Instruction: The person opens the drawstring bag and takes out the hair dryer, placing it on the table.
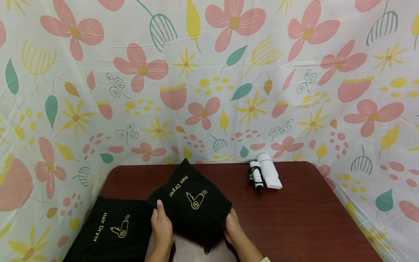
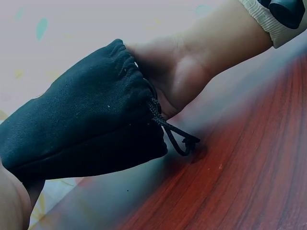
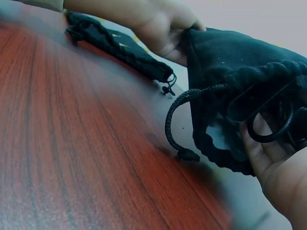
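Note:
A black drawstring bag [image 1: 196, 203] with gold "Hair Dryer" lettering is held up, tilted, over the near part of the table. My left hand [image 1: 162, 225] grips its left side, thumb on the front. At the bag's right edge, my right hand [image 1: 233, 227] has its fingers inside the mouth. Loops of black cable [image 3: 268, 136] show there in the right wrist view; whether those fingers hold anything is hidden. A knotted drawstring [image 2: 184, 139] dangles from the mouth. Flat on the table at the left lies a second, matching bag [image 1: 122, 251].
At the back right of the brown wooden table [image 1: 294, 218] lies a white folded hair dryer [image 1: 270, 173], with black cord [image 1: 251, 174] wound about its handle. A flower-printed cloth [image 1: 203, 91] hangs behind the table and along its sides.

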Motion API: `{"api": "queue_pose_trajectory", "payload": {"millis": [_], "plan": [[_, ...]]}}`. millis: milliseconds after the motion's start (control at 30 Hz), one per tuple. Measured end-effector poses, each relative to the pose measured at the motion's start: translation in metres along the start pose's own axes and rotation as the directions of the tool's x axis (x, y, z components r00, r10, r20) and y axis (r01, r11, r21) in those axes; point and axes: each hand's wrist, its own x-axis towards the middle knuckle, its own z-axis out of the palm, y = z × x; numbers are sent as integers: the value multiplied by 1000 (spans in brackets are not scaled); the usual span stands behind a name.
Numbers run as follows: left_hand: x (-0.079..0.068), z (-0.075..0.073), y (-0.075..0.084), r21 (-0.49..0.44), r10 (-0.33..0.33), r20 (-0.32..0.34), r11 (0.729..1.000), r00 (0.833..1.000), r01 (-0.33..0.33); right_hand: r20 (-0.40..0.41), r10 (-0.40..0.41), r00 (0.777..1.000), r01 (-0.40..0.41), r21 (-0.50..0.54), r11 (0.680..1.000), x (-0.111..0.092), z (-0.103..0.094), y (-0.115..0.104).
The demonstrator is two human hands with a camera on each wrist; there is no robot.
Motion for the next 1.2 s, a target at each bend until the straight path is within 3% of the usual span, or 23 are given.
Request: {"api": "queue_pose_trajectory", "payload": {"millis": [633, 933, 1200], "plan": [[5, -2, 2, -24, 7, -13, 1000, 1000, -7, 122, -48, 991, 46, 22, 999, 2, -5, 0], [8, -4, 5, -67, -3, -33, 998, 999, 1, 101, 13, 995, -11, -20, 1000, 3, -5, -3], [10, -6, 6, -121, -10, -39, 993, 999, 6, 143, 15, 990, -7, -60, 998, 4, -7, -6]]}}
